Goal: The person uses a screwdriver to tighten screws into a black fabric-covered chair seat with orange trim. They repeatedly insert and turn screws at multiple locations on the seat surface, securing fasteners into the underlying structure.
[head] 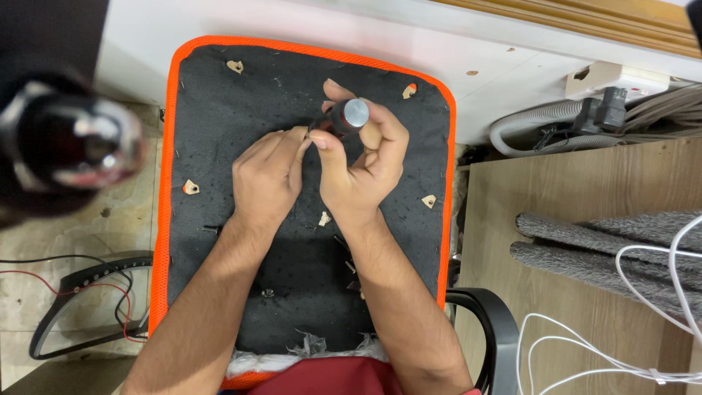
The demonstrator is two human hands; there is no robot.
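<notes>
An upturned chair seat lies before me, its underside black fabric with an orange mesh edge and several bolt holes. My right hand grips a black tool handle with a silver cap, held upright over the upper middle of the seat. My left hand rests on the fabric beside it, fingertips pinching at the tool's lower end near the handle. What the fingers hold there is hidden. A few dark screws lie on the fabric by my right forearm.
A blurred dark and chrome object looms at the left. A black armrest sits at the lower right, another curved black part with red wire at the lower left. A wooden surface holds grey cloth, white cables and a hose.
</notes>
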